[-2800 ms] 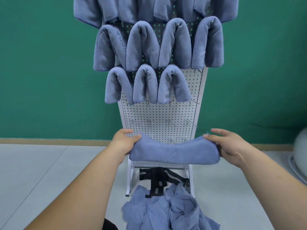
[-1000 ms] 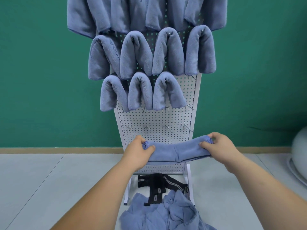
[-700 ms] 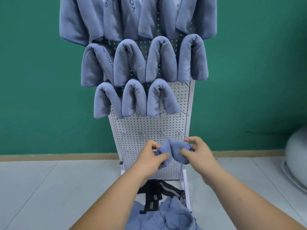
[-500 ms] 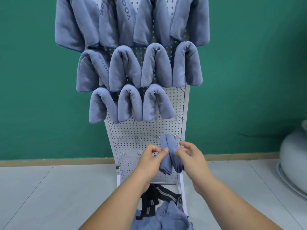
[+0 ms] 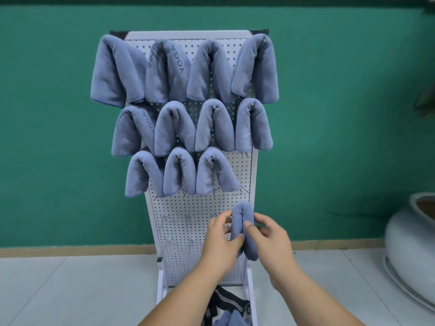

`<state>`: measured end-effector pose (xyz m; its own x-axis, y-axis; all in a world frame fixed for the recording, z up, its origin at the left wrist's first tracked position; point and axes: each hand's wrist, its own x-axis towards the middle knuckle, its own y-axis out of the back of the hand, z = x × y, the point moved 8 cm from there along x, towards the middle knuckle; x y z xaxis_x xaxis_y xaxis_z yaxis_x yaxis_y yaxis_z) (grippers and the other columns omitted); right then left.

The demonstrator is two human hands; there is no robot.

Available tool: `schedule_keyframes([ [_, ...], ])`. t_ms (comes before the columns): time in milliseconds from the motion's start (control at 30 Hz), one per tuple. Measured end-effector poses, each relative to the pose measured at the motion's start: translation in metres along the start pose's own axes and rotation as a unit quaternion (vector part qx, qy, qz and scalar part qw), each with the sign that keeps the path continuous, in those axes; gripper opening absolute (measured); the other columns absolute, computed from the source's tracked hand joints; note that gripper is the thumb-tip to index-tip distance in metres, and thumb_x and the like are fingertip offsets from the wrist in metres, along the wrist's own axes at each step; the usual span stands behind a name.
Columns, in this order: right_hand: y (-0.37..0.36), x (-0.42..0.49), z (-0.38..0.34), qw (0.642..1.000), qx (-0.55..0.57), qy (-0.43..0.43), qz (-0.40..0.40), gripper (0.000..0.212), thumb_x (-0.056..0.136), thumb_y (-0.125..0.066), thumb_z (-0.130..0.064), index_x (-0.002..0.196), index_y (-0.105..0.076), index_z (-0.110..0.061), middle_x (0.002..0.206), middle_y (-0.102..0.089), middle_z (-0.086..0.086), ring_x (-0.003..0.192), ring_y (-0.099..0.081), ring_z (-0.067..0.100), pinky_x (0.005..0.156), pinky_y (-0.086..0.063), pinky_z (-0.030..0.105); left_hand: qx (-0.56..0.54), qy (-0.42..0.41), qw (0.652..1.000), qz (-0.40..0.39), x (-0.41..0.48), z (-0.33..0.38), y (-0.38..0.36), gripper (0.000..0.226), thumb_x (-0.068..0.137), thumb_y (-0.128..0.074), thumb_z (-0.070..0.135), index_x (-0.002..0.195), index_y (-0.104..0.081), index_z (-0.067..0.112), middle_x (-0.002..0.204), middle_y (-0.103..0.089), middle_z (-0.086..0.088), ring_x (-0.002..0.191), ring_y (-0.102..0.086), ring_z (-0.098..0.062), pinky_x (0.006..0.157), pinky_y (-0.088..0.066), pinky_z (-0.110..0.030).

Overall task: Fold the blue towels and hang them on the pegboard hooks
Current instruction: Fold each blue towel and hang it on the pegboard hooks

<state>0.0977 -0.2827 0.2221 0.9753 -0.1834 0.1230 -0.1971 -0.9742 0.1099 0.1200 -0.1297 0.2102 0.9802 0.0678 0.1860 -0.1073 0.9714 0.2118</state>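
Two hands, the left hand [image 5: 221, 242] and the right hand [image 5: 270, 243], pinch a doubled blue towel [image 5: 242, 214] in their fingers [image 5: 250, 226] low before the pegboard [image 5: 186, 231], under a bare hook [image 5: 243, 189]; soft, light and floppy, it seems best held by both halves below the fold

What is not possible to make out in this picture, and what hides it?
- Head view: whether the folded towel sits on a hook; the towel, left hand and right hand cover that spot.
- Head view: floor towel pile, cut by bottom edge.
- Head view: white pot, cut by right edge.
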Motion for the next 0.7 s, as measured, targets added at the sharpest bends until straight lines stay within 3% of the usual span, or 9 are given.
schedule_keyframes([
  [67,0.006,0.004,-0.017,0.999,-0.007,0.036,0.023,0.026,0.087,-0.074,-0.043,0.112,-0.072,-0.037,0.106,-0.079,-0.012,0.102,-0.075,0.012,0.093,-0.06,0.049,-0.001,-0.035,0.999,0.011,0.005,0.022,0.001,0.05,0.086,-0.078,0.019,0.124,-0.062,0.046,0.129,-0.056,0.021,0.111,-0.066,0.002,0.084,-0.064,-0.034],
  [167,0.022,0.016,-0.044,0.993,-0.029,0.078,0.084,0.018,0.089,-0.078,-0.034,0.105,-0.072,-0.035,0.1,-0.078,-0.018,0.098,-0.074,0.005,0.093,-0.06,0.044,0.029,-0.09,0.995,0.037,0.015,0.057,0.003,0.047,0.086,-0.075,0.018,0.127,-0.064,0.039,0.126,-0.062,0.019,0.105,-0.067,0.002,0.09,-0.059,-0.026],
  [267,0.035,0.027,-0.079,0.983,-0.062,0.119,0.122,0.012,0.094,-0.074,-0.027,0.101,-0.069,-0.035,0.094,-0.076,-0.021,0.09,-0.07,-0.006,0.085,-0.058,0.031,0.05,-0.138,0.987,0.07,0.023,0.095,0.008,0.041,0.092,-0.069,0.016,0.129,-0.065,0.033,0.124,-0.062,0.015,0.105,-0.063,0.005,0.088,-0.05,-0.013],
  [400,0.042,0.046,-0.127,0.97,-0.1,0.177,0.136,0.013,0.098,-0.068,-0.028,0.104,-0.065,-0.039,0.094,-0.072,-0.026,0.088,-0.065,-0.013,0.072,-0.045,0.01,0.07,-0.197,0.972,0.109,0.037,0.146,0.015,0.035,0.095,-0.063,0.017,0.121,-0.066,0.04,0.114,-0.064,0.016,0.104,-0.061,0.0,0.09,-0.05,-0.02],
  [567,0.038,0.072,-0.151,0.961,-0.155,0.186,0.134,0.011,0.1,-0.064,-0.032,0.11,-0.065,-0.037,0.094,-0.07,-0.021,0.086,-0.066,0.003,0.072,-0.048,0.028,0.135,-0.176,0.968,0.119,0.071,0.159,0.012,0.033,0.096,-0.063,0.026,0.128,-0.066,0.032,0.119,-0.067,0.008,0.11,-0.062,-0.014,0.098,-0.052,-0.036],
  [700,0.035,0.085,-0.137,0.956,-0.19,0.171,0.142,0.012,0.1,-0.061,-0.031,0.11,-0.066,-0.036,0.093,-0.072,-0.014,0.087,-0.066,0.016,0.072,-0.048,0.031,0.168,-0.153,0.965,0.131,0.082,0.145,0.006,0.014,0.096,-0.058,0.028,0.104,-0.069,0.03,0.097,-0.066,0.004,0.093,-0.062,-0.02,0.086,-0.055,-0.044],
])
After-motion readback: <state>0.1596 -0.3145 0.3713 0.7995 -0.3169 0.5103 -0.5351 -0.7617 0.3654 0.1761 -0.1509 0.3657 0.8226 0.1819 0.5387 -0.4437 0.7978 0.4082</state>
